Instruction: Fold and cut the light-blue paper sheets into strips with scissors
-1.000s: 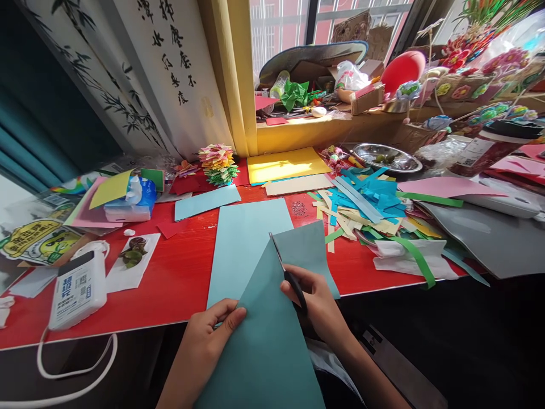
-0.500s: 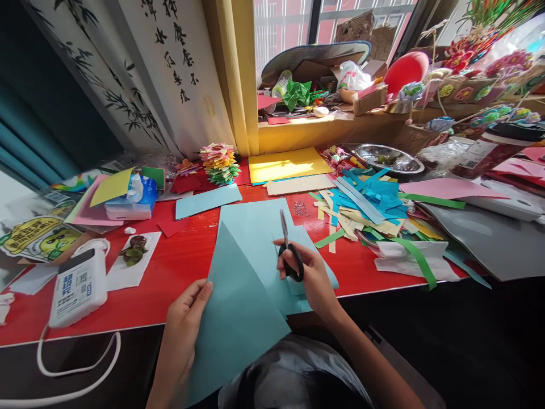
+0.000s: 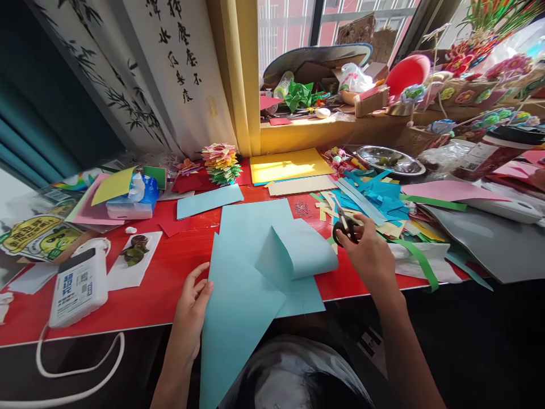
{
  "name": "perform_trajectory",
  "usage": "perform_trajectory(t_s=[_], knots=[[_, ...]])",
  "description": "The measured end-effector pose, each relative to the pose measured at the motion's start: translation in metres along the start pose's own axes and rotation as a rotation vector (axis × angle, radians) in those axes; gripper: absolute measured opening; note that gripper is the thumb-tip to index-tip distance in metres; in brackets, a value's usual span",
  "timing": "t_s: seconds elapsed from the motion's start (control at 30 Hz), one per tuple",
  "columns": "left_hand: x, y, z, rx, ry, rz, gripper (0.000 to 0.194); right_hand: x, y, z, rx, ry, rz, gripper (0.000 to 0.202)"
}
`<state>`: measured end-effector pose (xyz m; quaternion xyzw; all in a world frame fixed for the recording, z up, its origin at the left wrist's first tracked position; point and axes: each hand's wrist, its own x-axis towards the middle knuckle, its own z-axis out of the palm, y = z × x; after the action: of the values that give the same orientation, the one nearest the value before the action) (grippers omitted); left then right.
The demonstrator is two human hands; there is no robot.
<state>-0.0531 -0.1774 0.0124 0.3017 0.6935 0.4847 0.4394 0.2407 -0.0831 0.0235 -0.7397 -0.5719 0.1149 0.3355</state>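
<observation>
My left hand (image 3: 193, 309) pinches the left edge of a light blue sheet of paper (image 3: 238, 307), whose lower end hangs over the table's front edge. To its right a cut flap of light blue paper (image 3: 313, 247) curls over, with more light blue paper (image 3: 251, 216) flat beneath. My right hand (image 3: 370, 255) grips black-handled scissors (image 3: 347, 227), which point up and to the left, beside the pile of blue and cream paper strips (image 3: 374, 196). The scissors are apart from the sheet.
A folded light blue piece (image 3: 210, 201), yellow paper (image 3: 293, 165) and a stacked paper ornament (image 3: 221, 165) lie farther back. At left are a white device (image 3: 80, 289) and a tissue pack (image 3: 131, 199). A metal dish (image 3: 392, 159) and a grey sheet (image 3: 477, 244) are at right.
My right hand has carried the scissors rightward, off the paper and towards the strips. The right part of the light blue paper now curls up; my left hand keeps hold of the left edge.
</observation>
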Motion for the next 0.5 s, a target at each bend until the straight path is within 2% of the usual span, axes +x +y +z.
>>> perform_trajectory(t_s=[0.1, 0.2, 0.27, 0.37, 0.43, 0.5], knots=[[0.0, 0.001, 0.001, -0.005, -0.047, 0.004, 0.059, 0.003, 0.019, 0.007, -0.299, -0.07, -0.067, 0.039], [0.001, -0.001, 0.001, 0.044, -0.045, 0.032, 0.056, 0.0, 0.027, 0.016, -0.397, -0.06, -0.187, 0.034], [0.003, -0.003, 0.0, 0.084, -0.044, 0.06, 0.051, -0.004, 0.026, 0.02, -0.364, 0.028, -0.24, 0.033], [0.007, -0.008, -0.003, 0.121, -0.086, 0.068, 0.044, -0.02, 0.02, 0.019, -0.154, 0.14, -0.392, 0.032], [0.008, -0.009, -0.005, 0.136, -0.108, 0.06, 0.041, -0.037, 0.015, 0.015, 0.017, 0.051, -0.573, 0.031], [0.008, -0.009, -0.006, 0.149, -0.11, 0.054, 0.04, -0.057, 0.009, 0.01, 0.075, -0.126, -0.797, 0.032]])
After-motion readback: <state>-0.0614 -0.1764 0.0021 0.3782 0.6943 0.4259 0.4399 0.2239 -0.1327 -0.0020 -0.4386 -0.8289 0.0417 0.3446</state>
